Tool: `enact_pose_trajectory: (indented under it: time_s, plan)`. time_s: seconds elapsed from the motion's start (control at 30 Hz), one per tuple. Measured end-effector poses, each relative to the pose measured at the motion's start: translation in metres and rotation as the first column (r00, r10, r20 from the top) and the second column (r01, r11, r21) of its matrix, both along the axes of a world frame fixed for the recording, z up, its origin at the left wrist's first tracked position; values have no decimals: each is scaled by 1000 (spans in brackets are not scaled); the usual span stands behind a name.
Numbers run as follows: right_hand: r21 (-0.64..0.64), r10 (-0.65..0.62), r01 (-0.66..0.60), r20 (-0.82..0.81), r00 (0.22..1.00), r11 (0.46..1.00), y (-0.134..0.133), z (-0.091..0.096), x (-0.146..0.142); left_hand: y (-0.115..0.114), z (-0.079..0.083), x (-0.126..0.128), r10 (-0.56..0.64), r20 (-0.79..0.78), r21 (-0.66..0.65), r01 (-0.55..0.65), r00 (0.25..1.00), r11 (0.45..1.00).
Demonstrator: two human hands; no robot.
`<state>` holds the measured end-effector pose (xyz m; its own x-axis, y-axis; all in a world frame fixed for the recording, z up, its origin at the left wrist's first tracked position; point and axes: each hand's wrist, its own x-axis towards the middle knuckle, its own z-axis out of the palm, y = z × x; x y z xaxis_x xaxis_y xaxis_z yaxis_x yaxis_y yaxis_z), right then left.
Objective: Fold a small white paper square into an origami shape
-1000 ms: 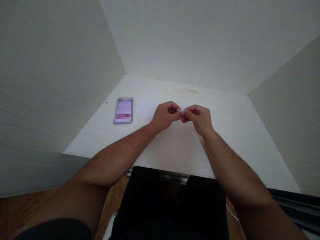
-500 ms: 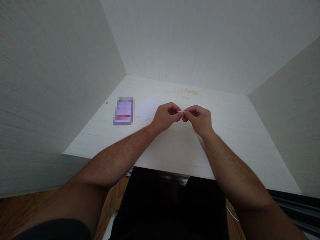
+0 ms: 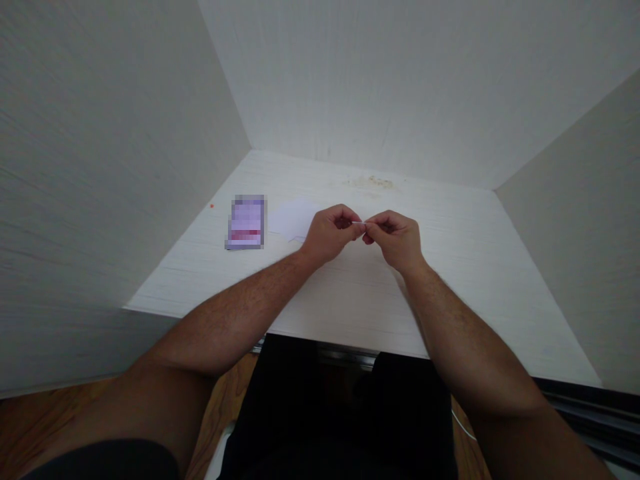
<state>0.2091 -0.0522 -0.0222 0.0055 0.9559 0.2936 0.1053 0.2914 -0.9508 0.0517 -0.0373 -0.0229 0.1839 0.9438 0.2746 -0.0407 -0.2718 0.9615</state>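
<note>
My left hand (image 3: 331, 235) and my right hand (image 3: 395, 239) meet fingertip to fingertip above the middle of the white table (image 3: 465, 267). Both are closed in a pinch on a small white folded piece of paper (image 3: 358, 223), of which only a thin sliver shows between the thumbs and forefingers. Just left of my left hand a pale sheet of paper (image 3: 293, 218) lies flat on the table, partly hidden by that hand.
A purple card pack (image 3: 246, 222) lies on the table's left side. A tiny red speck (image 3: 212, 206) sits near the left wall. White walls close in the table on the left, back and right. A brownish stain (image 3: 373, 181) marks the far edge.
The white piece between my fingertips shows thinner now than a second ago. Both hands stay in nearly the same place.
</note>
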Motion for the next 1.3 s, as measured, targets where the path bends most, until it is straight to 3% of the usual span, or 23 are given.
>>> enact_pose_trajectory:
  time_s: [0.13, 0.47, 0.6, 0.8, 1.3]
  plan:
    - [7, -4, 3, 16, 1000, 1000, 0, 0, 1, 4, -4, -1, 22, -21, 31, -22, 1000, 999]
    - [14, -38, 37, 62, 997, 999, -3, 2, -2, 0, 0, 2, 26, 107, -48, -21, 994, 999]
    - [8, -74, 74, 111, 991, 997, -4, 4, -2, 0, 1, 1, 56, -15, -21, -56, 998, 998]
    - [-8, -50, 53, 192, 980, 999, -2, 1, 2, -3, 7, -2, 134, -274, 142, -97, 952, 985]
    - [34, -79, 74, 227, 971, 997, 1, -8, 2, -2, 8, -4, 151, -373, 180, -89, 915, 980]
